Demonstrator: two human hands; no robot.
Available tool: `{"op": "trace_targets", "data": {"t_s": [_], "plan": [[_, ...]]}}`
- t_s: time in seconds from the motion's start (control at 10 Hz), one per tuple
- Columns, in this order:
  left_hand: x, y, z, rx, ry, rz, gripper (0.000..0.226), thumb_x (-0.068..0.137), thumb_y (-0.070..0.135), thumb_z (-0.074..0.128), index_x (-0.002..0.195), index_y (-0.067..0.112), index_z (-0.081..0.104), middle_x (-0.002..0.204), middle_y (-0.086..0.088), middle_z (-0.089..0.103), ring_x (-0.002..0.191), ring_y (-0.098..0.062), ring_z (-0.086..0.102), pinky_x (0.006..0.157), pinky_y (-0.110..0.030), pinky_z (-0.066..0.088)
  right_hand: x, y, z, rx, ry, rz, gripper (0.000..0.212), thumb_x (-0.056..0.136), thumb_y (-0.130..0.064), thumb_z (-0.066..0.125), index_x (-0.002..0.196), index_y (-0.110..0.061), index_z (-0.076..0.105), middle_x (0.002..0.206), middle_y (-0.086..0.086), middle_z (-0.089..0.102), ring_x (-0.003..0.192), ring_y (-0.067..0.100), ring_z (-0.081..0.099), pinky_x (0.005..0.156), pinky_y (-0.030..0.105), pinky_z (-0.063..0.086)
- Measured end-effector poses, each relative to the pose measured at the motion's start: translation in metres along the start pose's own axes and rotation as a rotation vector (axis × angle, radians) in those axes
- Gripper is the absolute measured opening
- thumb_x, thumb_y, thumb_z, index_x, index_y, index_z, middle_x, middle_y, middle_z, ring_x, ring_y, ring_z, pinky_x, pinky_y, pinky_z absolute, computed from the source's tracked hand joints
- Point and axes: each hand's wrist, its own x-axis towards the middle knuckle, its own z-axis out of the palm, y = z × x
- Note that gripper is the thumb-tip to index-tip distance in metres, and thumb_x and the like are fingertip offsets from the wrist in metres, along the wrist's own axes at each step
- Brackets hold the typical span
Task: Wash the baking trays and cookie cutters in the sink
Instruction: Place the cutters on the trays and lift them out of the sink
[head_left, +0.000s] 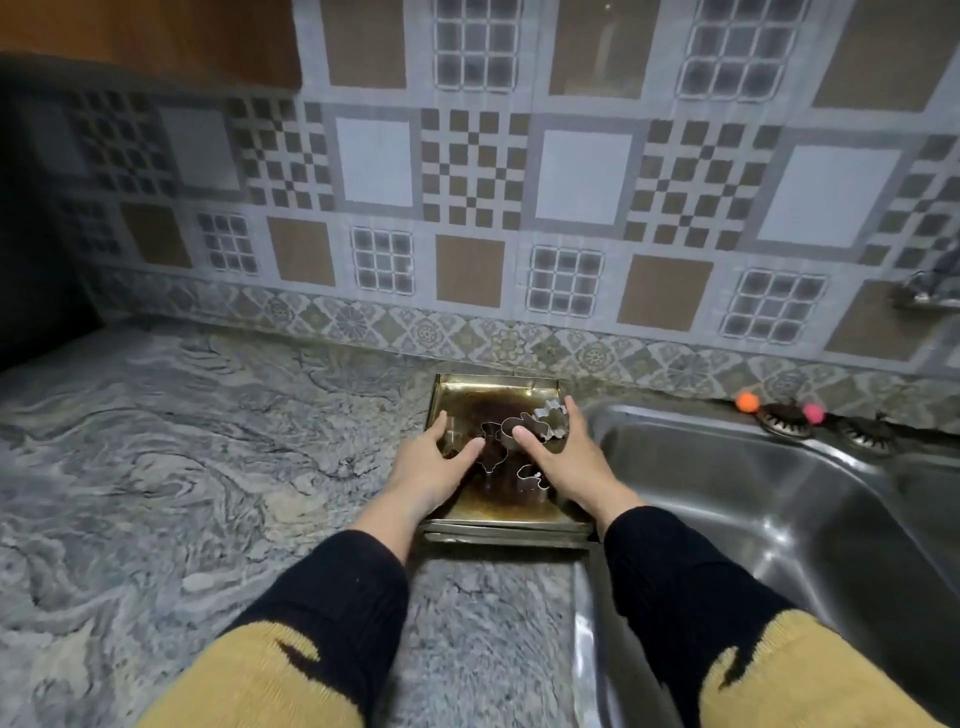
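Observation:
A stack of square metal baking trays (483, 397) sits on the marble counter just left of the sink (779, 499). The top tray is stained dark brown and holds several metal cookie cutters (524, 426). My left hand (431, 467) lies over the tray's left edge, thumb inside the tray, fingers spread. At the tray's right edge my right hand (566, 457) has its thumb among the cutters and its fingers along the rim beside a scalloped cutter (551, 415). Whether either hand grips the tray is unclear.
The steel sink basin lies to the right, with an orange ball (747, 401) and a pink ball (813, 411) on its back ledge. A tap (930, 291) shows at the far right. Grey marble counter (182, 467) spreads left; patterned wall tiles rise behind.

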Motion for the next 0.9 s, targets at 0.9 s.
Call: {"op": "trace_targets", "data": {"t_s": [0.9], "plan": [[0.139, -0.006, -0.001, 0.162, -0.117, 0.114, 0.09, 0.074, 0.078, 0.045, 0.15, 0.037, 0.017, 0.153, -0.002, 0.033, 0.14, -0.028, 0.031, 0.112, -0.043, 0.032, 0.106, -0.013, 0.022, -0.174, 0.111, 0.194, 0.11, 0.064, -0.087, 0.048, 0.147, -0.044, -0.011, 0.157, 0.0, 0.024, 0.141, 0.032, 0.029, 0.112, 0.051, 0.029]]}}
